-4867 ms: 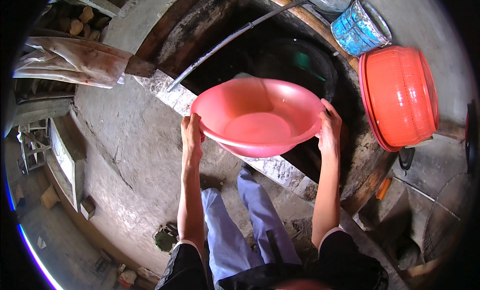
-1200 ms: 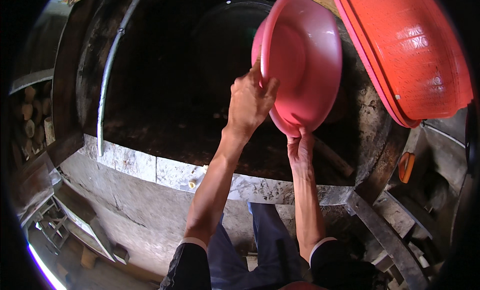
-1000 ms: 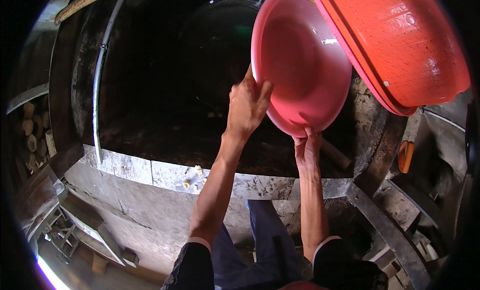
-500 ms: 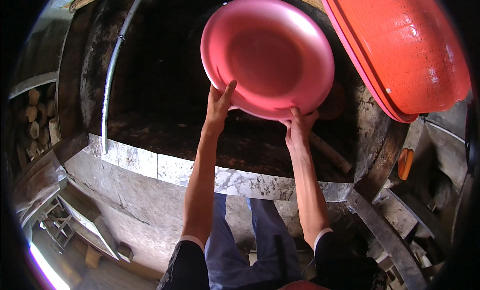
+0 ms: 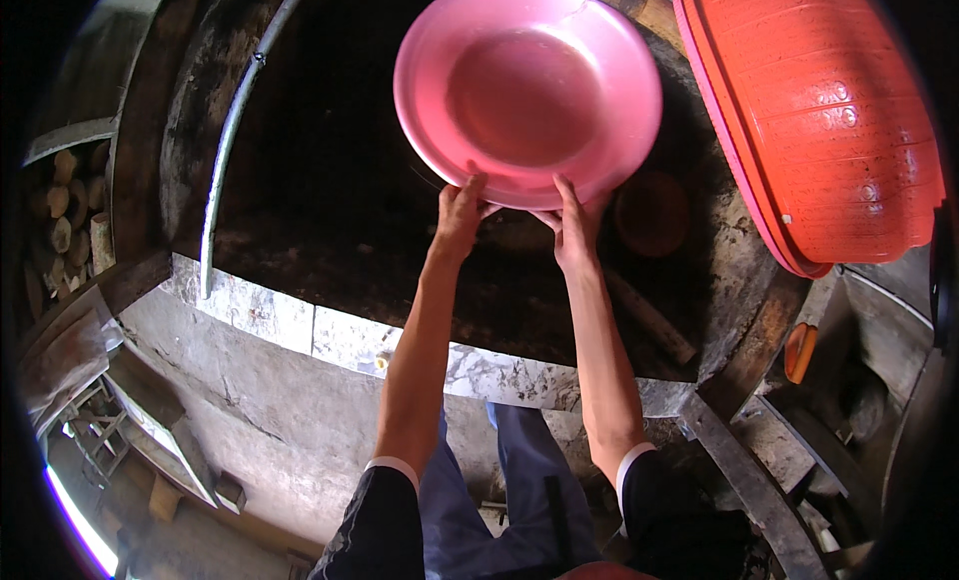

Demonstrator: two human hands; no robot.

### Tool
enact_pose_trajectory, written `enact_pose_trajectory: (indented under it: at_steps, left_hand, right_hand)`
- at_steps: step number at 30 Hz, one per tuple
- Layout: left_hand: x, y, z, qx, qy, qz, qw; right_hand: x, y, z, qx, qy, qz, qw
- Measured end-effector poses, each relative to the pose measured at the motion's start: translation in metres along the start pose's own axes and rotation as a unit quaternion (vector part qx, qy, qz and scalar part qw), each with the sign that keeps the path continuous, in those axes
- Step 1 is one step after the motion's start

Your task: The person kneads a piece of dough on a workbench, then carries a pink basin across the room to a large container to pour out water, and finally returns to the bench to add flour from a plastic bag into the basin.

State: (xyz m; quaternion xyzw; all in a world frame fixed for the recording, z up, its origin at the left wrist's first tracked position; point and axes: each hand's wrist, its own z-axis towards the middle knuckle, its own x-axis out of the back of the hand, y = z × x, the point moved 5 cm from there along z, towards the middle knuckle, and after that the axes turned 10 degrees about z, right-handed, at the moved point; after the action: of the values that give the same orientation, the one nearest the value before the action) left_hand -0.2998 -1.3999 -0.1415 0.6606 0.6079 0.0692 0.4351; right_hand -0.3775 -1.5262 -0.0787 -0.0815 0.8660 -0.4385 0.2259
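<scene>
A round pink basin [image 5: 524, 95] is held out in front of me over a dark, sooty recess, its inside tilted toward me. My left hand [image 5: 462, 215] grips the near rim, thumb on top and fingers underneath. A short way to the right, my right hand [image 5: 576, 225] holds the same rim in the same manner. The undersides of the fingers are hidden by the basin. Nothing solid shows inside it.
Red-orange basins [image 5: 824, 120] hang at the upper right. A pale pole [image 5: 225, 170] stands at left, and a marble-patterned ledge [image 5: 270, 315] edges the recess. Stacked logs [image 5: 75, 215] lie far left. An orange-handled object [image 5: 799, 352] is at right.
The basin has moved slightly up and left in view and shows more of its inside. My hands have come closer together on its near rim.
</scene>
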Motion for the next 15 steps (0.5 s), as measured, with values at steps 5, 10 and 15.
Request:
enact_pose_trajectory:
  at_steps: [5, 10, 15]
  left_hand:
    - [0.008, 0.017, 0.010, -0.027, -0.022, 0.040, 0.999]
    - [-0.010, 0.003, 0.011, -0.009, -0.012, -0.010, 1.000]
    - [0.000, -0.008, -0.008, -0.007, -0.004, 0.035, 0.999]
  right_hand:
    - [-0.002, 0.027, 0.031, -0.069, -0.022, 0.071, 0.995]
    - [0.008, 0.011, 0.024, -0.007, 0.002, 0.043, 0.999]
    - [0.020, 0.025, 0.014, -0.058, 0.010, 0.030, 0.998]
